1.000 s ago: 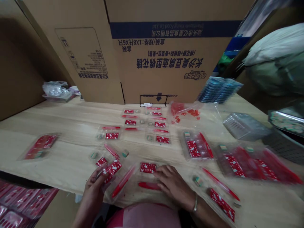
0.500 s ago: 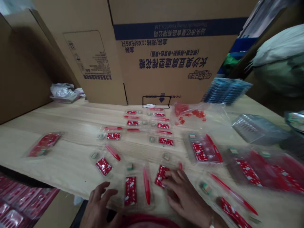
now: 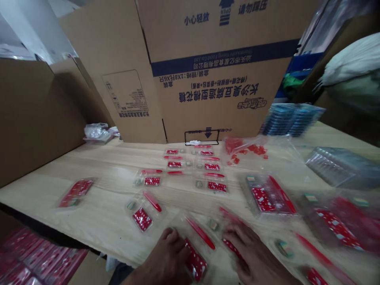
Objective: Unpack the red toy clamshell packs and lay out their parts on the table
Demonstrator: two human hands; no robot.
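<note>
Both my hands are at the near side of the wooden table (image 3: pixel 89 190), over clear plastic blister trays. My left hand (image 3: pixel 166 257) rests on the edge of a tray (image 3: pixel 190 247) that holds a red-and-white printed packet (image 3: pixel 195 260) and a red plastic stick (image 3: pixel 200 232). My right hand (image 3: pixel 255 257) lies across a neighbouring tray, and its fingers partly cover a red packet (image 3: pixel 232 248). A small green-and-white piece (image 3: pixel 213 225) sits just above those fingers. Motion blur hides whether either hand grips.
Rows of similar trays (image 3: pixel 152 176) lie farther along the table. Large cardboard cartons (image 3: pixel 213 71) stand behind it. A bag of red pieces (image 3: pixel 245 148), blue packs (image 3: pixel 292 119) and stacked clear trays (image 3: pixel 341 168) lie at the back right. Red trays (image 3: pixel 35 261) are stacked below the left edge.
My head has tilted up, showing more carton. My left hand has let go of a tray and then moved onto another one. My right hand has slid rightward over the trays.
</note>
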